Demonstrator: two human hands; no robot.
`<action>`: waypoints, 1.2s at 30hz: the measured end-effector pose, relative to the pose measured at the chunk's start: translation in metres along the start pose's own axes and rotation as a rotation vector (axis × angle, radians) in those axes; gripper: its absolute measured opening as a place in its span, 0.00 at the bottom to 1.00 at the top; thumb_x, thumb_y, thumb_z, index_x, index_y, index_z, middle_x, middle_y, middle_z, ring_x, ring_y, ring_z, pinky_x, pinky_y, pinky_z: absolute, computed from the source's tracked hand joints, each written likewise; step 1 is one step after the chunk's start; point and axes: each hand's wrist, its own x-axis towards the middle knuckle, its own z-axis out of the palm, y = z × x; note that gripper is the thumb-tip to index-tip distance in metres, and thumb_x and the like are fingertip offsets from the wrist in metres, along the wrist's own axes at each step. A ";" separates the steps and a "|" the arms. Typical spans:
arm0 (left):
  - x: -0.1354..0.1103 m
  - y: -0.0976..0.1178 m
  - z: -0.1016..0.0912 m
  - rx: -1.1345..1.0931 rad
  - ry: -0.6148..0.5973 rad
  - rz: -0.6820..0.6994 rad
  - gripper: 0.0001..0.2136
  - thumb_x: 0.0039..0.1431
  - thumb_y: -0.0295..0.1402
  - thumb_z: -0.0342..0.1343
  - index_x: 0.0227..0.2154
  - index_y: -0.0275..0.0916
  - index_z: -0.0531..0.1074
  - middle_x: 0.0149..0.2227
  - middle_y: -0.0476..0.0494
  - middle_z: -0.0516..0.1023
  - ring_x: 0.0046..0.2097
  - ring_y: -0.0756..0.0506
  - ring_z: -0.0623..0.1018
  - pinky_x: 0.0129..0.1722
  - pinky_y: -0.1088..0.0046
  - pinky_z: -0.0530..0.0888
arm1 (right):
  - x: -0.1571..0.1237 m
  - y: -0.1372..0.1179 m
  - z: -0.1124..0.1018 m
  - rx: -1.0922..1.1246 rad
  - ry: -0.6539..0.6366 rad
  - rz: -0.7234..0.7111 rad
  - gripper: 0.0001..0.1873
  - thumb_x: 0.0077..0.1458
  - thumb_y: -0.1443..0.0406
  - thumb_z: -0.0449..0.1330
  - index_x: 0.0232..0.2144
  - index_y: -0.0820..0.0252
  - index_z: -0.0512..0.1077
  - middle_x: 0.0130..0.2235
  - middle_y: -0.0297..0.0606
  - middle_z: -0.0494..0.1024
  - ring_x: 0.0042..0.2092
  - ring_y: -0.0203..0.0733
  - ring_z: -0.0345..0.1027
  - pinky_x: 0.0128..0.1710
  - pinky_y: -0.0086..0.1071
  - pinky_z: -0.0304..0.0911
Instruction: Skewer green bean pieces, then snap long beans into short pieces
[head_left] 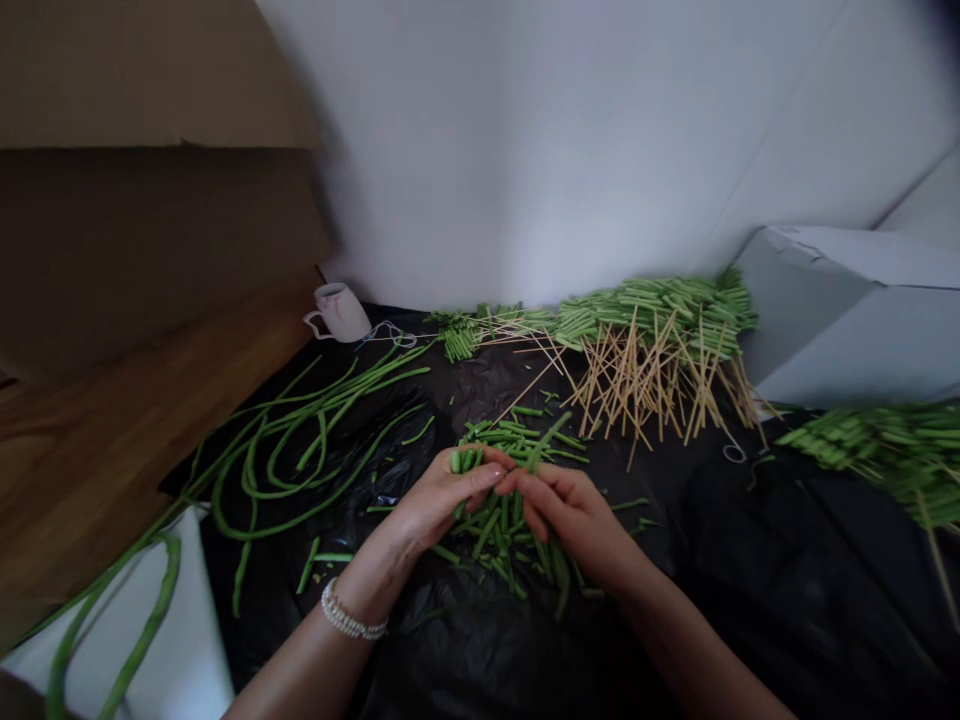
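My left hand [439, 497] is closed around a small bundle of cut long bean pieces [464, 461], their ends showing above the fingers. Close against it, my right hand [581, 512] pinches a longer long bean piece [553, 436] that sticks up past the fingertips. The fingertips of both hands meet or nearly meet. Under and behind them lies a loose heap of cut bean pieces [495, 540] on a black plastic sheet [480, 650]. Uncut long beans [300, 490] curl across the sheet to the left of my hands.
Bean pieces threaded on wooden skewers [652, 320] are piled at the back; another skewered stack [885, 450] lies far right. A white mug [343, 313] stands back left below a cardboard box [150, 220]. A white box [840, 310] sits right, against the pale wall [540, 150].
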 end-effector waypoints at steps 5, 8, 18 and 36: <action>0.000 -0.003 0.007 -0.095 0.052 0.041 0.17 0.44 0.39 0.69 0.33 0.34 0.73 0.28 0.49 0.74 0.20 0.58 0.61 0.20 0.79 0.58 | -0.001 0.004 0.006 -0.073 -0.165 0.105 0.22 0.61 0.50 0.53 0.30 0.62 0.72 0.17 0.24 0.59 0.20 0.30 0.49 0.20 0.26 0.46; -0.001 0.000 0.012 -0.165 0.110 0.048 0.16 0.45 0.36 0.69 0.29 0.34 0.69 0.27 0.52 0.72 0.21 0.58 0.62 0.24 0.79 0.64 | -0.001 0.004 0.007 -0.117 -0.119 0.032 0.21 0.64 0.52 0.49 0.27 0.60 0.67 0.18 0.25 0.59 0.22 0.31 0.51 0.23 0.27 0.49; 0.000 -0.008 0.009 0.042 0.121 0.149 0.14 0.53 0.40 0.64 0.32 0.35 0.69 0.21 0.55 0.66 0.22 0.55 0.61 0.22 0.79 0.57 | -0.002 0.002 0.005 -0.276 -0.042 -0.004 0.15 0.59 0.69 0.43 0.25 0.56 0.64 0.19 0.28 0.61 0.23 0.35 0.55 0.26 0.29 0.51; -0.008 -0.001 0.010 0.256 0.346 0.501 0.06 0.55 0.35 0.62 0.28 0.38 0.75 0.34 0.44 0.77 0.37 0.47 0.74 0.37 0.73 0.69 | 0.018 0.015 -0.025 0.148 0.449 0.060 0.10 0.53 0.59 0.50 0.26 0.57 0.65 0.16 0.25 0.65 0.14 0.30 0.50 0.13 0.25 0.39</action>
